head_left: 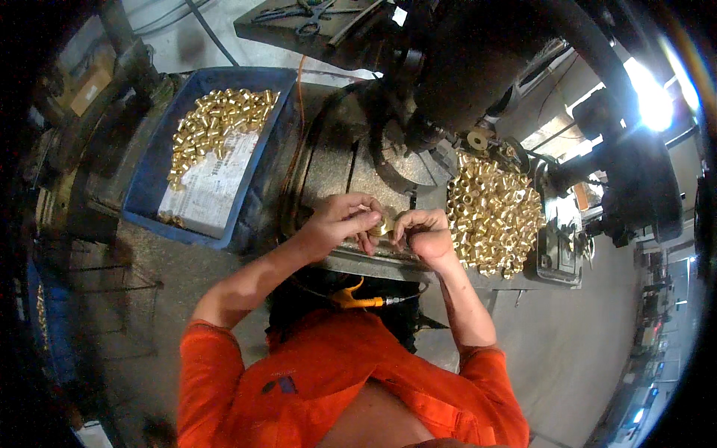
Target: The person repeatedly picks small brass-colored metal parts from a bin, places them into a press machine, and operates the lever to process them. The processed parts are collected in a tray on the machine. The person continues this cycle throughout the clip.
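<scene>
My left hand [345, 221] holds a round brass fitting [384, 226] between thumb and fingers, just above the near edge of the metal machine table [328, 175]. Close beside it on the right, my right hand [426, 235] has its fingers curled in toward the fitting. What those fingers hold, if anything, is too small to tell. To the right of this hand lies a big heap of brass fittings [497, 213]. A blue tray [142, 187] at the left has more brass fittings [224, 119] in its far part, over a printed white sheet [205, 187].
Dark machinery with a round chuck-like part [418, 157] stands just beyond my hands. A yellow air blow gun [358, 300] hangs below the table edge in front of me. Right of the heap is a metal tray [560, 250]. Scissors [310, 26] lie on a far surface.
</scene>
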`<state>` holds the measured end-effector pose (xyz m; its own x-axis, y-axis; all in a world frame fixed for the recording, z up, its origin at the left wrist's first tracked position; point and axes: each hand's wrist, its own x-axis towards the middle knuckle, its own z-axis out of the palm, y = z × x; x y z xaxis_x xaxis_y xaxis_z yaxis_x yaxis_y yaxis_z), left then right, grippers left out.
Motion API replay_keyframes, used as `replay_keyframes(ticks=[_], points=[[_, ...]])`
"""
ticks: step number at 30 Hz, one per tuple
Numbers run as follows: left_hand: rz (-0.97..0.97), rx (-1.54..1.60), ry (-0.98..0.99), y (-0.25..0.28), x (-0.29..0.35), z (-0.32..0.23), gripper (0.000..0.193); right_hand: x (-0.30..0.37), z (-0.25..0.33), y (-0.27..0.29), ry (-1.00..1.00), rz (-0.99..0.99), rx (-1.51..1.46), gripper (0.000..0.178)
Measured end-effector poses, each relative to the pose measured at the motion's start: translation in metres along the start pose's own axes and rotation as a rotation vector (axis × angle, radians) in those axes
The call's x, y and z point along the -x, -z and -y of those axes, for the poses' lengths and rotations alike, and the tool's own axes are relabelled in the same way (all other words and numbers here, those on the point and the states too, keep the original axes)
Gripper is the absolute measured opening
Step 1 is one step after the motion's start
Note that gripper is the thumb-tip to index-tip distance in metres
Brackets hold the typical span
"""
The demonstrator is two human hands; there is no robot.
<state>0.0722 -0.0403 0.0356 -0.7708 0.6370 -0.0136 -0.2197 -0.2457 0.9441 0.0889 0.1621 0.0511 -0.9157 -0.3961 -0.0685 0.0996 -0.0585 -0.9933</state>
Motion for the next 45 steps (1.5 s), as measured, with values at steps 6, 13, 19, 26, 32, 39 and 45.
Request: replay_keyframes(ticks=[6,13,19,26,32,39,45], points=[[-0.215,0.047,-0.034,0.011,-0.038,0.004,0.026,0.009,0.012,0.029,0.157,-0.15,0.059,0.028],[-0.432,0.071,-0.089,0.027,-0.092,0.03,0.028,0.036,0.037,0.076,0.266,-0.328,0.183,0.03],[-0.525,0.018,-0.091,0.025,-0.099,0.041,0.032,-0.001,0.113,0.122,0.463,-0.561,0.657,0.025],[-0.504,0.076,-0.124,0.018,-0.1,0.036,0.032,-0.078,0.27,0.249,0.799,-0.681,1.356,0.031],[-0.568,0.096,-0.171,0.017,-0.095,0.041,0.03,0.014,0.228,0.134,1.135,-0.617,0.154,0.011],[-0.559,0.041,-0.105,0.016,-0.097,0.036,0.026,0.069,0.103,0.071,1.305,-0.585,0.385,0.025],[-0.507,0.068,-0.107,0.021,-0.101,0.039,0.032,0.068,0.067,0.063,1.33,-0.735,0.38,0.028]])
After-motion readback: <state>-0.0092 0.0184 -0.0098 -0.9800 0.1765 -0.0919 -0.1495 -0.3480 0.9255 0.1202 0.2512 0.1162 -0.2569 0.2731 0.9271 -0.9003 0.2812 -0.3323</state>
